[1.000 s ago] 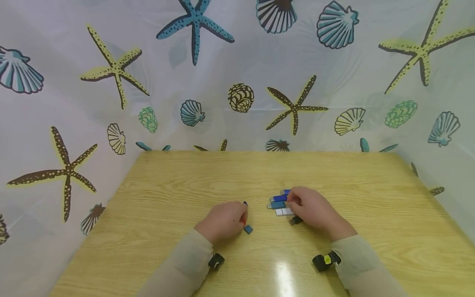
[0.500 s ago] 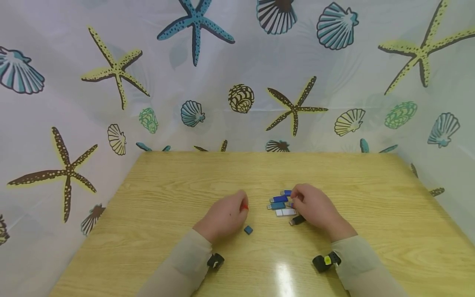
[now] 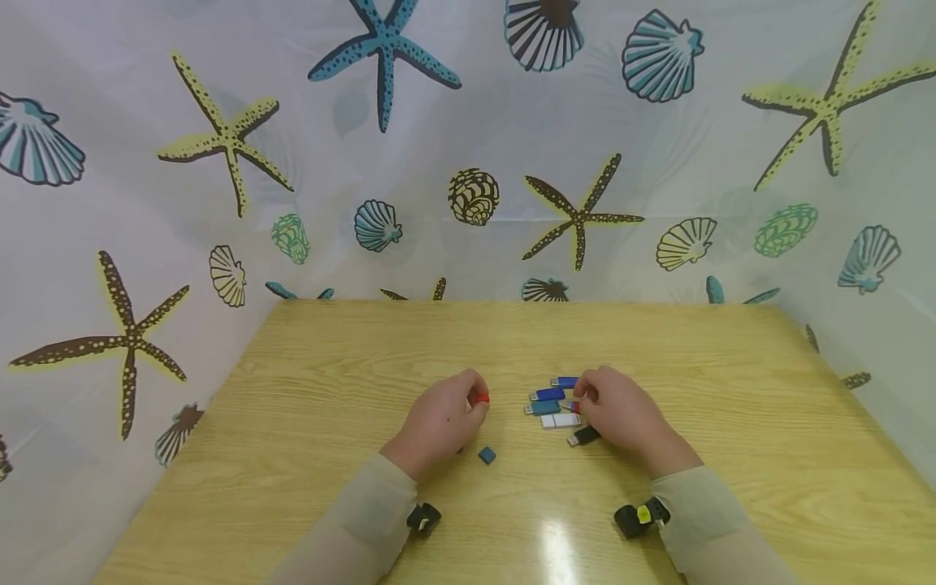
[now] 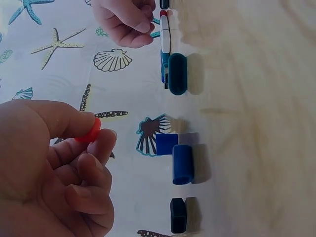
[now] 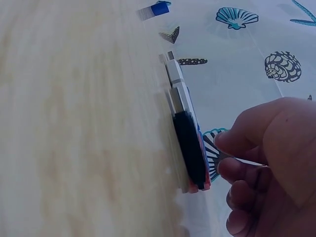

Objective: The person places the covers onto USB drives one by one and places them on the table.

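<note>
My left hand (image 3: 440, 422) pinches a small red cap (image 4: 90, 131) between thumb and forefinger, raised above the table. Below it lie a teal cap (image 4: 178, 75), a blue cap (image 4: 183, 165) and a dark cap (image 4: 178, 216). My right hand (image 3: 621, 409) hovers by the USB sticks with loosely bent fingers; a gap shows between thumb and forefinger in the right wrist view. Beside its fingertips lie two blue USB sticks (image 3: 547, 395), a teal one (image 3: 542, 408), a white one (image 3: 561, 421), a black one (image 3: 583, 436) and a partly hidden red-ended one (image 3: 575, 408).
The wooden table (image 3: 351, 341) extends around both hands. A curtain (image 3: 439, 162) printed with starfish and shells rises along its back and sides. Another blue piece (image 4: 166, 144) lies behind the blue cap. Wrist cameras (image 3: 424, 518) are strapped to both sleeves.
My left hand has moved slightly away from me, lifting the red cap from beside the teal cap. My right hand has shifted little; the red-ended stick now shows by its fingertips.
</note>
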Available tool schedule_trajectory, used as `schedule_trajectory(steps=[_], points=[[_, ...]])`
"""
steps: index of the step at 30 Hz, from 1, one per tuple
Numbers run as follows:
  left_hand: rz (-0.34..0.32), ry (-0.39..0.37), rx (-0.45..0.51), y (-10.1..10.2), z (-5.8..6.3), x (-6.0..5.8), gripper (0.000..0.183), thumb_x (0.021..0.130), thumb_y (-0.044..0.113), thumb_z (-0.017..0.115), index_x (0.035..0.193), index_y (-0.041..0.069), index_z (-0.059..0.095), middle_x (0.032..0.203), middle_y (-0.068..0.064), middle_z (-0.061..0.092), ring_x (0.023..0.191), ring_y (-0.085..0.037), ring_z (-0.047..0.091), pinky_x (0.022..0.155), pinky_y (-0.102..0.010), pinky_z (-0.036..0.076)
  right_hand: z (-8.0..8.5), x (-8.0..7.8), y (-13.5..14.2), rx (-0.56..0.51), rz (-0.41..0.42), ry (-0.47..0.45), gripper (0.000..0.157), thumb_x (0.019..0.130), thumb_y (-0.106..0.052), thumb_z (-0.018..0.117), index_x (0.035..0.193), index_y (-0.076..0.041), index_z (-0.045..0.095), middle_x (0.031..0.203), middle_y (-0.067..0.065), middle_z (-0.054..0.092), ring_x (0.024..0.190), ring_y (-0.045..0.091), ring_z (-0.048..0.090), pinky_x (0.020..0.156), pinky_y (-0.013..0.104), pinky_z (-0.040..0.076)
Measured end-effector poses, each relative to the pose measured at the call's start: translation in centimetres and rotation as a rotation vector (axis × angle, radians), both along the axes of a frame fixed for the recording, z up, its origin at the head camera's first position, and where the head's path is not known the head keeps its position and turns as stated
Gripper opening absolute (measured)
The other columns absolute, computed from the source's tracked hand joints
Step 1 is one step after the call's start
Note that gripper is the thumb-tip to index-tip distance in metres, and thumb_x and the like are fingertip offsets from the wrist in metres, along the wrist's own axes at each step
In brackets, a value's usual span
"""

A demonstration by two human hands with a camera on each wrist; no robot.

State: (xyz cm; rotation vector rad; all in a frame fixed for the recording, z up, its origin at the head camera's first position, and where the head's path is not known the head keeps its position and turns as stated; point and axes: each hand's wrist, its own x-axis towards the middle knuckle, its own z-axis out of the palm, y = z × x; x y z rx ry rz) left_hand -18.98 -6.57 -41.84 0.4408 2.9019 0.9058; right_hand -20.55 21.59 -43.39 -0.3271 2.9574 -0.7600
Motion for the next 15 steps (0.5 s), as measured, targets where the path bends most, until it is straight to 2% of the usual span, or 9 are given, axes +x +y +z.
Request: schedule_trajectory(steps=[9, 15], points=[[0.0, 0.03, 0.022, -0.13, -0.24, -0.02, 0.007, 0.098, 0.023, 0.066, 0.101, 0.02, 0.061, 0.086, 0.009, 0.06, 0.068, -0.013, 0.055, 0.06, -0.028, 0.047, -0.1, 0.08, 0.04, 0.067, -0.029, -0.081, 0.009, 0.092, -0.013, 0.069, 0.1, -0.009, 0.069, 0.098, 0.006, 0.061, 0.086, 0.024, 0.056, 0.082, 0.046, 0.051], [-0.003, 0.028, 0.036, -0.2, -0.2, -0.06, 0.006, 0.098, 0.023, 0.066, 0.102, 0.02, 0.061, 0.089, 0.01, 0.062, 0.07, -0.013, 0.056, 0.061, -0.028, 0.048, -0.39, -0.11, 0.17, 0.089, -0.047, -0.091, 0.014, 0.091, -0.012, 0.07, 0.104, -0.007, 0.068, 0.1, 0.008, 0.062, 0.086, 0.025, 0.056, 0.08, 0.046, 0.051]])
